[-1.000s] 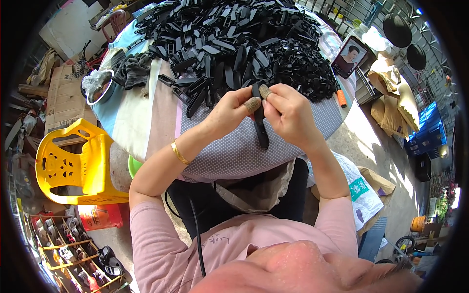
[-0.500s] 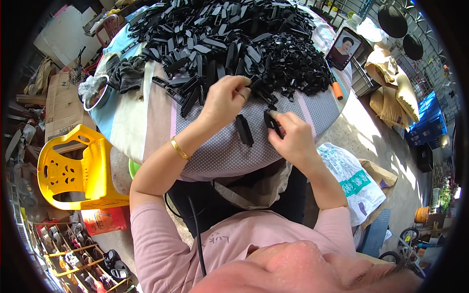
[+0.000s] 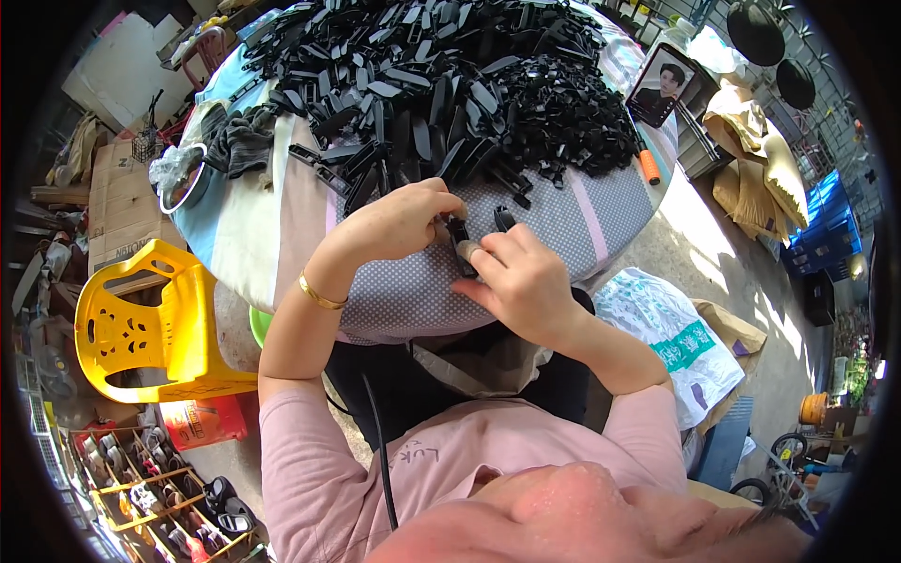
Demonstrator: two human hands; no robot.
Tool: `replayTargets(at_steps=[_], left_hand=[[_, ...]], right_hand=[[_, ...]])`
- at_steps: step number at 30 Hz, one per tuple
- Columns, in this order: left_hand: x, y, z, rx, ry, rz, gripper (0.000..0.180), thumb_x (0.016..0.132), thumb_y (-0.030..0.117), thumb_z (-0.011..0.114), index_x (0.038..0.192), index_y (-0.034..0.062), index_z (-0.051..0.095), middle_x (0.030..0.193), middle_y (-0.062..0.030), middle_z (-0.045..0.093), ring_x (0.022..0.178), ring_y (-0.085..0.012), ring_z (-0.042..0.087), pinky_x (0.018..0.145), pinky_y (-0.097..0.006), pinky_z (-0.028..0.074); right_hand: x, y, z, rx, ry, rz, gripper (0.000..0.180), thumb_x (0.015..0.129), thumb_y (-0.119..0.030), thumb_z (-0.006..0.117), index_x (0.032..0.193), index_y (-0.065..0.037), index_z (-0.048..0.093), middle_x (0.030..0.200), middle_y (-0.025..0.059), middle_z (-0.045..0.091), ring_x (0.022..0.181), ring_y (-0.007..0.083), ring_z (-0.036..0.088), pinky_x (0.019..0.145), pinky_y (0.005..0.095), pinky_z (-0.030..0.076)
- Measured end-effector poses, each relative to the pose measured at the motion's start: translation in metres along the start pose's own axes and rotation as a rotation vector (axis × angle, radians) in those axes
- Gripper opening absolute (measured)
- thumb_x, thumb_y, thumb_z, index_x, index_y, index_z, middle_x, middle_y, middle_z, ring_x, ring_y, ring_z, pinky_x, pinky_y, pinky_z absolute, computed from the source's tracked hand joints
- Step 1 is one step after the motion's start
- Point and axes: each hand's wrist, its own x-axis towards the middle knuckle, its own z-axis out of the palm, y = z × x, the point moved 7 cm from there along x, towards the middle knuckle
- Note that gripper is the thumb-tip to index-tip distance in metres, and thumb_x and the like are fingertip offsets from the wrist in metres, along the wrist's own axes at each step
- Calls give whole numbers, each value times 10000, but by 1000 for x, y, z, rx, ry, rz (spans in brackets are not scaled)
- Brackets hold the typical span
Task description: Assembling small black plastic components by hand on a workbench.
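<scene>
Both hands meet over the dotted cloth [image 3: 413, 300] at table [image 3: 235, 235] near edge: left hand [image 3: 399, 222] curled, fingertips pinching a small black plastic piece [image 3: 459, 246], right hand [image 3: 519, 281] closed round its lower end w/ thumb pressed on it, so most of the piece is hidden & shape can't be made out. Second black piece [image 3: 504, 219] lies just beyond right-hand fingers, partly covered. Heap of black parts [image 3: 450, 84] fills far side of table, single parts indistinct; framed photo [image 3: 662, 84] & orange-handled tool [image 3: 648, 167] at right rim, yellow chair [image 3: 141, 324] left.

bare dotted cloth [image 3: 554, 220] beside hands, black parts heap [image 3: 450, 84] blocking beyond
</scene>
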Motion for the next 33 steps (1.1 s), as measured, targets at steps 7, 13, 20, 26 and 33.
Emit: replayTargets(at_steps=[7,13,20,26,33], left_hand=[[14,-10,10,-239,8,-96,277,762,75,652,1019,-8,593,842,-90,598,729,-157,577,630,-277,473],[14,-23,29,-655,-69,-399,264,807,113,632,1006,-49,569,740,-54,585,539,-81,535,456,-200,447],[17,-18,35,-741,-19,-506,258,844,132,581,1023,-54,569,701,-33,550,528,-88,542,445,-202,455],[12,-17,29,-800,29,-453,290,850,101,553,1096,-51,573,672,-36,561,515,-76,528,453,-203,448],[13,-10,31,-565,25,-352,312,843,37,534,1146,-35,547,676,-37,565,507,-74,517,457,-213,438]], right_hand=[[-10,8,4,-78,-69,213,175,724,-114,667,859,-27,596,660,48,538,633,212,530,541,306,456],[-14,6,6,-199,-34,118,228,728,-125,673,908,-19,580,741,70,548,657,214,538,571,306,471],[-14,15,0,-114,-41,201,221,721,-142,680,860,-12,565,754,83,555,690,233,565,579,321,473],[-14,15,-1,-134,-13,208,178,721,-128,677,826,-20,581,689,63,549,656,224,568,553,323,466],[-11,21,-17,-87,16,215,176,742,-175,679,829,-39,608,730,75,541,651,245,558,552,343,458]])
